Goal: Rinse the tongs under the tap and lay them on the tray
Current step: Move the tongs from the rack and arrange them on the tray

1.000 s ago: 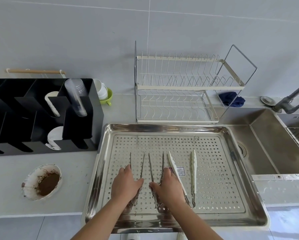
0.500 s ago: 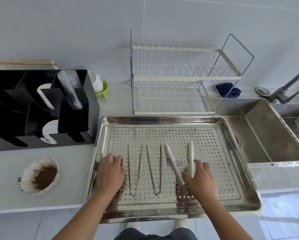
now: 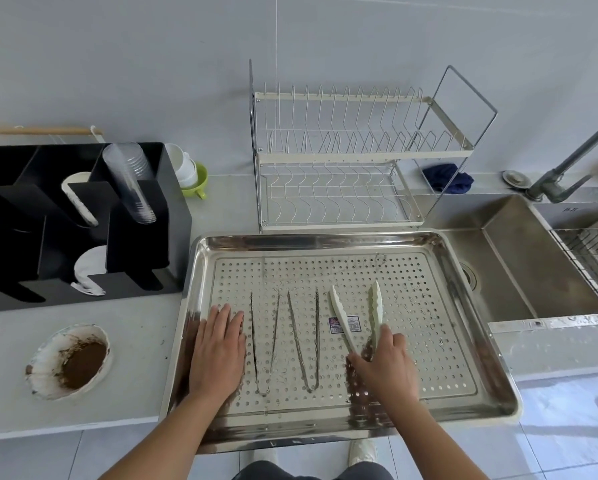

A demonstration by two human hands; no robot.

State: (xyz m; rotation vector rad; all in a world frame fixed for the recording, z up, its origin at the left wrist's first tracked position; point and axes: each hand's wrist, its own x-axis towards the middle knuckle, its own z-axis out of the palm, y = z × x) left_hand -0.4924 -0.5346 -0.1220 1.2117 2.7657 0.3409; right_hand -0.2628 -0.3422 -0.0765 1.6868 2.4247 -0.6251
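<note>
Three tongs lie side by side on a perforated steel tray, tips pointing away from me. Two are thin metal tongs; the third is white plastic tongs on the right. My left hand lies flat on the tray's left part, fingers straight, just left of the first metal tongs. My right hand covers the hinge end of the white tongs, fingers curled round their arms. The tap stands at the far right behind the sink.
A two-tier dish rack stands behind the tray, a blue cloth beside it. A black cup-and-lid organiser sits at left, with a round hole holding brown grounds in the counter. A wire basket hangs in the sink.
Both hands left the two metal tongs. My left hand slid left onto the tray floor; my right hand moved right onto the white tongs and closed round them.
</note>
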